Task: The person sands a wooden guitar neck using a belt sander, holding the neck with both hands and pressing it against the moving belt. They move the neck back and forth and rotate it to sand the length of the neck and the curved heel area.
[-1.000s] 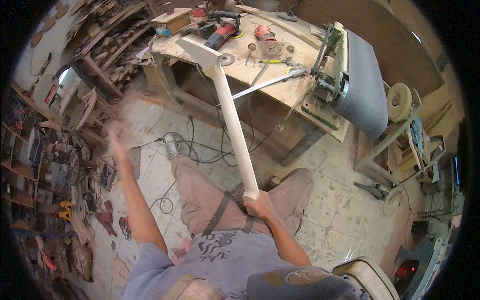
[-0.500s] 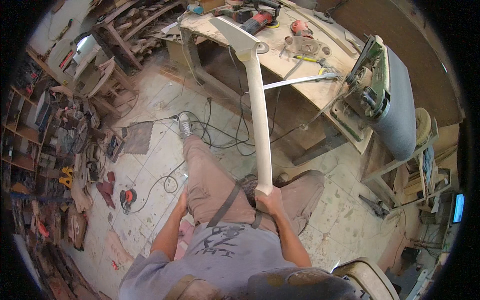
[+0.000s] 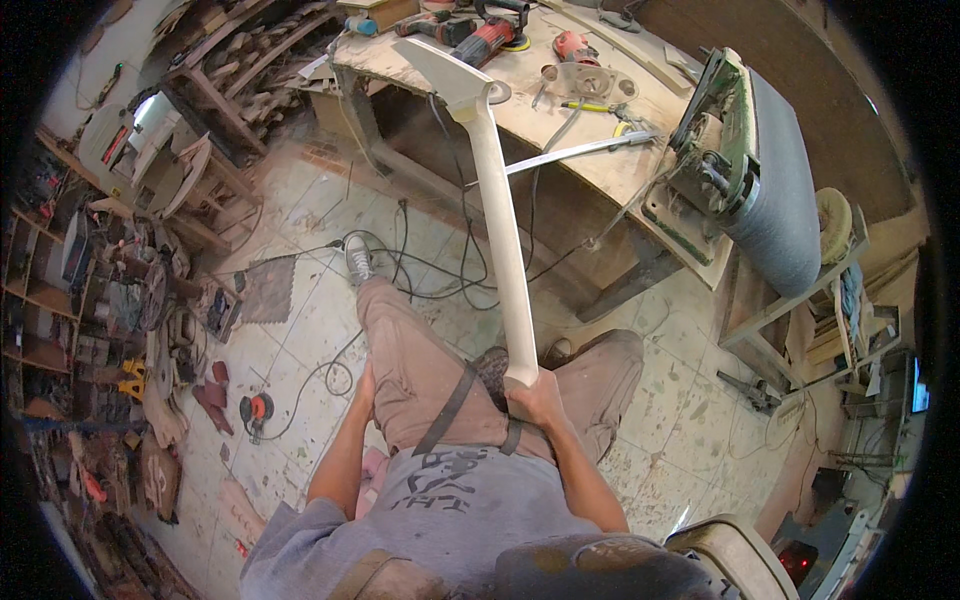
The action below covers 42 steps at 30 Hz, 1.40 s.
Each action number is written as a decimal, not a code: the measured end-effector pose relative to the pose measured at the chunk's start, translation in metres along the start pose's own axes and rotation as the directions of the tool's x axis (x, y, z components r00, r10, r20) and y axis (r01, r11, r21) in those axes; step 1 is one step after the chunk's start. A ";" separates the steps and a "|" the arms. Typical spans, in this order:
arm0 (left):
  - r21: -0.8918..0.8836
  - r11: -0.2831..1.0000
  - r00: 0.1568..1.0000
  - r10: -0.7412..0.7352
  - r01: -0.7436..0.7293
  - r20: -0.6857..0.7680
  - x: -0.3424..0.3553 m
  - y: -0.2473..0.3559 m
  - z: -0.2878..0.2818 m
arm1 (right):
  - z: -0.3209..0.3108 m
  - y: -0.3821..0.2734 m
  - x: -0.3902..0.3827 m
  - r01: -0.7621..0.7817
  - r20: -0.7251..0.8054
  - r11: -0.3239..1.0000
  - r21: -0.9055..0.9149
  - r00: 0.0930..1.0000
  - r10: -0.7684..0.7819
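A long pale wooden piece [image 3: 503,235] stands tilted in front of me, with an angled, blade-shaped end at the top and a small round disc beside it. My right hand [image 3: 538,398] is closed around its lower end, just above my lap. Down at the outer side of my left thigh is my left hand [image 3: 366,390]; its fingers are mostly hidden, so their pose does not show. Behind the wooden piece, a long thin metal bar [image 3: 580,155] reaches from the workbench edge.
The workbench [image 3: 615,185] carries a red power tool [image 3: 487,42] and yellow-handled pliers [image 3: 590,106]. A belt sander [image 3: 775,190] stands at the right. Black cables [image 3: 440,275], a sander [image 3: 258,408] and debris lie on the tiled floor. Cluttered shelves [image 3: 45,350] line the left.
My view has turned slightly, so the bench and wooden piece sit a little further left and higher. My right hand keeps its grip, and my left hand stays by the thigh.
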State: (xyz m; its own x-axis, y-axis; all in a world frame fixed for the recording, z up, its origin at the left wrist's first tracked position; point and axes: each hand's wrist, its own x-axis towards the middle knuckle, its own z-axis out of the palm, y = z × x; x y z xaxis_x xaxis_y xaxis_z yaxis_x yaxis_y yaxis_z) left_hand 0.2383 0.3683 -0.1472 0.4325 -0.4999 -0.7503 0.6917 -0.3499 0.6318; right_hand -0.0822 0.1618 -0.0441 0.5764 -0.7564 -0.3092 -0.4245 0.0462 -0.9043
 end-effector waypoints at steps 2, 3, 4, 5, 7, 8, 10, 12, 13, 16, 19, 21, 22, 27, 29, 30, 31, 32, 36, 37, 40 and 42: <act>0.001 1.000 1.000 0.006 -0.006 -0.003 0.003 -0.003 -0.004 | 0.000 -0.002 -0.001 -0.001 0.003 1.000 0.006 1.000 0.001; 0.015 1.000 1.000 0.013 -0.012 -0.004 0.006 -0.004 -0.007 | 0.000 -0.002 -0.001 -0.007 0.007 1.000 0.012 1.000 0.007; 0.029 0.999 1.000 0.019 -0.019 -0.004 0.009 -0.005 -0.010 | 0.000 -0.002 -0.001 -0.013 0.012 1.000 0.018 1.000 0.013; 0.041 0.999 1.000 0.026 -0.026 -0.006 0.011 -0.007 -0.013 | 0.000 -0.001 0.000 -0.011 0.013 1.000 0.016 1.000 0.011; 0.018 1.000 1.000 0.019 -0.019 0.004 0.009 -0.004 -0.007 | 0.001 0.005 0.001 -0.015 0.017 1.000 0.009 1.000 0.015; 0.004 1.000 1.000 0.017 -0.017 0.007 0.010 -0.003 -0.002 | 0.000 0.007 0.001 -0.014 -0.003 1.000 -0.018 1.000 0.014; -0.017 0.999 0.999 0.033 -0.033 -0.008 0.013 -0.008 -0.011 | 0.003 -0.004 0.000 -0.005 -0.003 0.998 -0.057 1.000 0.005; -0.012 0.999 0.998 0.052 -0.052 -0.044 0.012 -0.011 -0.014 | 0.001 -0.012 -0.001 -0.035 -0.002 0.999 -0.040 0.999 0.035; 0.005 0.998 0.996 0.058 -0.058 -0.064 0.007 -0.005 -0.001 | -0.002 -0.008 0.000 -0.049 -0.005 0.998 -0.033 0.999 0.048; 0.007 0.998 0.992 0.057 -0.056 -0.116 0.005 -0.007 -0.005 | 0.001 -0.009 -0.002 0.014 -0.002 1.000 0.015 1.000 -0.014; -0.012 0.999 0.992 0.035 -0.037 -0.123 0.000 -0.008 -0.005 | 0.002 -0.006 -0.001 -0.045 0.010 0.997 0.057 0.999 0.045; -0.040 0.998 0.993 0.041 -0.045 -0.112 -0.004 -0.009 -0.005 | 0.002 -0.006 0.000 -0.049 0.018 0.998 0.040 0.999 0.049; -0.058 0.997 0.993 0.051 -0.057 -0.104 -0.004 -0.011 -0.008 | 0.003 -0.006 0.001 -0.049 0.020 0.997 0.056 0.999 0.048; -0.070 0.998 0.988 -0.012 0.002 -0.152 -0.004 -0.007 -0.001 | -0.001 -0.007 0.002 -0.051 0.046 0.997 0.058 0.998 0.049; -0.067 0.998 0.989 -0.027 0.017 -0.147 -0.006 -0.005 0.000 | 0.000 -0.004 0.001 -0.020 0.030 0.996 0.081 0.999 0.018; -0.045 0.999 0.988 -0.017 0.011 -0.151 -0.008 -0.005 -0.001 | 0.001 -0.003 0.001 -0.001 0.020 0.996 0.091 1.000 -0.001; -0.019 1.000 0.988 -0.008 0.005 -0.152 -0.010 -0.006 -0.003 | 0.002 -0.005 0.000 -0.001 -0.001 0.999 0.040 1.000 0.001; 0.007 1.000 0.988 0.002 -0.001 -0.153 -0.009 -0.006 -0.002 | 0.001 -0.005 0.001 0.001 0.001 0.999 0.033 1.000 -0.001; -0.028 1.000 0.991 -0.003 0.000 -0.134 -0.018 0.005 0.010 | 0.002 -0.005 0.001 -0.061 -0.008 0.998 0.025 0.998 0.061; -0.038 0.999 0.993 -0.004 -0.001 -0.119 -0.014 0.001 0.002 | 0.002 -0.006 0.001 -0.050 0.001 0.998 0.030 0.999 0.050; -0.056 0.998 0.997 -0.017 0.013 -0.075 -0.008 -0.004 -0.004 | 0.003 0.000 0.002 -0.047 0.010 0.998 0.040 0.999 0.046; -0.045 0.999 0.998 -0.023 0.020 -0.057 -0.007 -0.004 -0.003 | 0.002 0.003 0.002 -0.046 0.010 0.998 0.038 0.999 0.045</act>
State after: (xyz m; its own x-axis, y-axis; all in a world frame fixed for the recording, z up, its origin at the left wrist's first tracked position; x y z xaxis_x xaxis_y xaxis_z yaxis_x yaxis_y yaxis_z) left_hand 0.2345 0.3752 -0.1449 0.4490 -0.4456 -0.7744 0.7256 -0.3240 0.6071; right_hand -0.0804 0.1620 -0.0477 0.5637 -0.7468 -0.3529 -0.4236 0.1054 -0.8997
